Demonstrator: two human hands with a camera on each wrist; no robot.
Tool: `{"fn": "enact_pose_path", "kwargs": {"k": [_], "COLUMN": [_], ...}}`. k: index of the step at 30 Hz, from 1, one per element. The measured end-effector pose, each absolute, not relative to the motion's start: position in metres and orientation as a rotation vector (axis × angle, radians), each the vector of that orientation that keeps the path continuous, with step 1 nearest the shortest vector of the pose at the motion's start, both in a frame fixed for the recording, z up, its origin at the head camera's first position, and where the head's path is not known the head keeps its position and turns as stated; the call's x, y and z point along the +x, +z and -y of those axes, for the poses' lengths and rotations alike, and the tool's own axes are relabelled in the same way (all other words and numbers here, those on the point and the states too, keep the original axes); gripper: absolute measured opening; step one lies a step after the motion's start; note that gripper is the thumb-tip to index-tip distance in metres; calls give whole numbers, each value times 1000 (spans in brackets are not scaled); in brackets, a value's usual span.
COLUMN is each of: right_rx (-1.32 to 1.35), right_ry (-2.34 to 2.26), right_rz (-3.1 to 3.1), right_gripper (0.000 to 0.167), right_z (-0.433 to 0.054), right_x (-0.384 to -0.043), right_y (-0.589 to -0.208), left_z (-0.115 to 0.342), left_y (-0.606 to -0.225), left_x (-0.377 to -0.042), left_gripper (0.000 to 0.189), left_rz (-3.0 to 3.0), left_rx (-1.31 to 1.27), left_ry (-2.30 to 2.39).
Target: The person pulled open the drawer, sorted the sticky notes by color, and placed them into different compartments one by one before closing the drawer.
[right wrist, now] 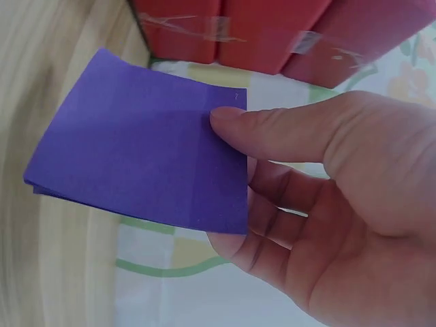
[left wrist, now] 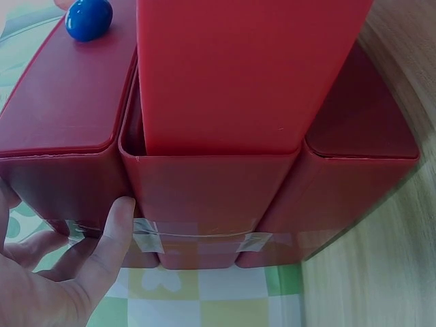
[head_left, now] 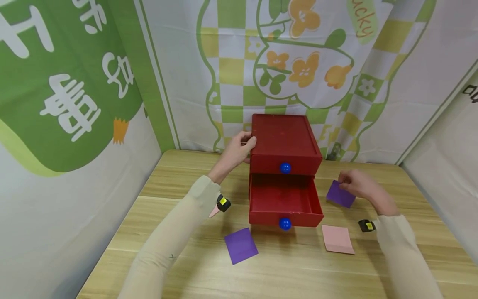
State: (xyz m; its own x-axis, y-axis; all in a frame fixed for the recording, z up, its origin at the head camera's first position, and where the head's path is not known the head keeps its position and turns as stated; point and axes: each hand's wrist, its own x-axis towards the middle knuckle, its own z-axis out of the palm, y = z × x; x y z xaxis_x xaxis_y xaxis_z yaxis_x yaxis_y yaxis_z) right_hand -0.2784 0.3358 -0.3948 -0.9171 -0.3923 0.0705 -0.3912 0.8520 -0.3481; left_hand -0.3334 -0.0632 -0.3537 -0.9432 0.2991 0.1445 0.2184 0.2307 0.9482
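Note:
A red drawer cabinet (head_left: 285,135) with blue ball knobs stands against the back curtain. Its lower visible drawer (head_left: 280,195) is pulled out, with a bare red bottom. My left hand (head_left: 239,147) rests against the cabinet's upper left side; in the left wrist view the thumb (left wrist: 117,228) presses near the rear edge of a section. Right of the cabinet, my right hand (head_left: 356,182) pinches a purple square paper (right wrist: 143,143) by one edge, thumb on its face and fingers behind. A second layer shows along the paper's lower edge.
Another purple square paper (head_left: 241,246) lies on the wooden table (head_left: 291,274) at front left of the cabinet. A pink paper (head_left: 337,239) lies to the front right, and a pink corner (head_left: 214,211) shows beside the left wrist camera. Printed curtains surround the table's back and sides.

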Motion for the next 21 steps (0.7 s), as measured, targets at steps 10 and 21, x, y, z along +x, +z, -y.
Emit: {"fn": "enact_pose_path", "kwargs": {"k": [10, 21], "right_rx": [-604, -639], "right_ry": [-530, -482], "right_rz": [-3072, -3136], "right_gripper": [6, 7], "right_z": [-326, -317], "right_x": [-262, -239], "right_y": [-378, -350], "left_z": [64, 63], "left_y": [-353, -355], "left_x": [-333, -335], "left_gripper": [57, 57], "left_rz": [-2422, -2428], "left_rx": [508, 496], "left_ry": [1829, 1824]}}
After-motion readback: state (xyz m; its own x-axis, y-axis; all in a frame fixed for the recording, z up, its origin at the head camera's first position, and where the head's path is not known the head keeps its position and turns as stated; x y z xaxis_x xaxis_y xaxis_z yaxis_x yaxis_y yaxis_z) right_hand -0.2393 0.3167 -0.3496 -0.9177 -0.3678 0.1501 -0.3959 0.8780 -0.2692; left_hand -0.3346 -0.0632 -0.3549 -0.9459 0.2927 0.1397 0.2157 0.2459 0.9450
